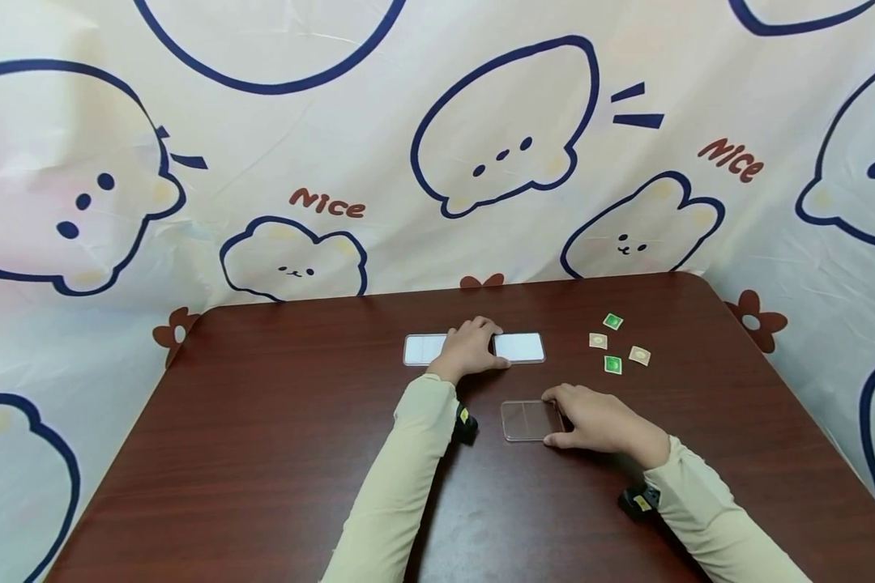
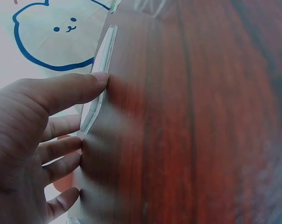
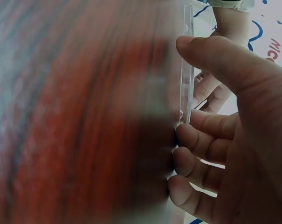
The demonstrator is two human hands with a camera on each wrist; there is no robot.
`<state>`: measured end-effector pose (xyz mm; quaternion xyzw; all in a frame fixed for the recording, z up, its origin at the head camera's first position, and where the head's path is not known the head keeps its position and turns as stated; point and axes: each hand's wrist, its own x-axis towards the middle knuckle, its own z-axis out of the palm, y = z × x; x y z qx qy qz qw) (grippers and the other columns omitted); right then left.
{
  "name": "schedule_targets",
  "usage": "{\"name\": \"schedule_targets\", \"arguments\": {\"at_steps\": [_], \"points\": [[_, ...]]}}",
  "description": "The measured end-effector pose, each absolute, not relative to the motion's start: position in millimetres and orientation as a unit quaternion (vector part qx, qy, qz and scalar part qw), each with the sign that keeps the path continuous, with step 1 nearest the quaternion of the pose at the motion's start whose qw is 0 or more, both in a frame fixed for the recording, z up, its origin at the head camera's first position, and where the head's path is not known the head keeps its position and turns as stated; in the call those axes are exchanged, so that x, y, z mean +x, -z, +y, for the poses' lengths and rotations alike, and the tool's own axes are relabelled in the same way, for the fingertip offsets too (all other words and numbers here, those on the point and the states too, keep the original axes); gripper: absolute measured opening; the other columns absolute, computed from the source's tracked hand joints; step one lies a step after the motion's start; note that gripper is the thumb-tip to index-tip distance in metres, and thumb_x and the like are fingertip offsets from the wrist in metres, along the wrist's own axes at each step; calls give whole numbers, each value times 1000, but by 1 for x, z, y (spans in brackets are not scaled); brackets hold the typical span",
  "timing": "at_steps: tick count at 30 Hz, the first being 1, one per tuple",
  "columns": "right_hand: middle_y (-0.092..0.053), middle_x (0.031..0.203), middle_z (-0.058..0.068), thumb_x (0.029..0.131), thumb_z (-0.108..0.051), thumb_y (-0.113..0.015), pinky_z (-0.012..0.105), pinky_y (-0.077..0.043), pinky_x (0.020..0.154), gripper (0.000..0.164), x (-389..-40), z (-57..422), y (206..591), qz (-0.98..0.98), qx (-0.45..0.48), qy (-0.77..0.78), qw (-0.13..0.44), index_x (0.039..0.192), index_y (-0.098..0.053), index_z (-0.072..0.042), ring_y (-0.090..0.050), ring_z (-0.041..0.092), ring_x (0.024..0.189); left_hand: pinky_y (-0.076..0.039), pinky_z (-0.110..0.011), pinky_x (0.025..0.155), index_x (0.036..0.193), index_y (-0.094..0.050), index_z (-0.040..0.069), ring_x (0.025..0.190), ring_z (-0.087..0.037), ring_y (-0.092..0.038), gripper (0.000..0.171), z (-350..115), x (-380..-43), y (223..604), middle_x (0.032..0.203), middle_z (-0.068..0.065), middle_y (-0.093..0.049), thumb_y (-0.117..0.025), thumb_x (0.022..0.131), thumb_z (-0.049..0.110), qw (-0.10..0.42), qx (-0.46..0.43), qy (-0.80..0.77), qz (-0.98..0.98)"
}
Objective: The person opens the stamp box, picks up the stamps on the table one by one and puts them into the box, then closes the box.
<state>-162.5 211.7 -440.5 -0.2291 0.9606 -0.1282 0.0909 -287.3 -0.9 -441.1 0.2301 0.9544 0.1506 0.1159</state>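
Two flat, clear-edged boxes with white faces lie end to end near the back of the table: a left one (image 1: 421, 350) and a right one (image 1: 521, 347). My left hand (image 1: 470, 348) pinches the right box by its left end, thumb on the near edge. The left wrist view shows this thumb on the box's thin clear side (image 2: 108, 46). Closer to me, a flat see-through box (image 1: 528, 421) lies on the table. My right hand (image 1: 591, 419) pinches its right end, thumb at the near edge and index finger at the far one; the other fingertips (image 3: 182, 161) rest on the table.
Several small square pieces, among them a green one (image 1: 612, 365) and a beige one (image 1: 639, 355), lie on the right of the brown table (image 1: 262, 453). A cartoon-printed cloth (image 1: 379, 162) stands behind the table and along its sides.
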Motion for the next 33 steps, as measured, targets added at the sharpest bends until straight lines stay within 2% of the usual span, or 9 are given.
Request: {"name": "schedule_targets", "arguments": {"at_steps": [10,15,20,23,27,31,33], "points": [[-62,112,5,79,-48,-74,40,-52,73,66,-160,208,442,966,-219,109,85,127,-55,-6,-61,19,99,-32,-50,111,142,-47,21,138,-24,-40,66,-5,-289,440,150,-3,-42,-68,86,47,131,239,-169,947],[-60,115,8,80,-52,-72,39,-51,76,75,-160,211,438,963,-222,117,98,133,-51,-2,-61,18,96,-32,-48,112,142,-47,14,138,-25,-40,64,-12,-290,436,148,-8,-44,-69,88,38,155,247,-237,927],[-57,100,5,86,-45,-69,31,-45,69,71,-167,215,427,956,-210,171,111,135,-48,3,-53,13,83,-36,-43,111,143,-46,8,139,-27,-40,61,-24,-292,431,148,-11,-44,-68,90,28,157,249,-306,905],[-58,96,4,89,-43,-67,31,-45,67,65,-172,214,422,956,-210,181,93,134,-50,0,-53,13,81,-36,-44,111,143,-46,9,138,-27,-40,61,-34,-292,429,148,-11,-44,-69,90,28,146,243,-324,903],[-63,110,8,88,-50,-65,36,-50,70,65,-179,206,417,959,-213,172,71,136,-51,-7,-58,15,87,-38,-46,109,145,-44,15,135,-28,-43,66,-50,-291,427,151,-9,-40,-71,88,32,148,220,-341,902],[-62,109,8,86,-54,-65,32,-48,65,69,-187,196,413,956,-225,177,64,137,-49,-11,-57,14,81,-28,-52,113,147,-41,20,136,-27,-40,73,-69,-292,427,154,-6,-36,-74,84,36,146,206,-347,903],[-61,112,9,86,-55,-65,35,-49,68,71,-192,191,410,954,-232,178,59,139,-48,-11,-59,15,83,-20,-55,115,148,-40,22,140,-27,-35,76,-78,-293,426,154,-5,-36,-75,82,38,138,206,-341,907]]}}
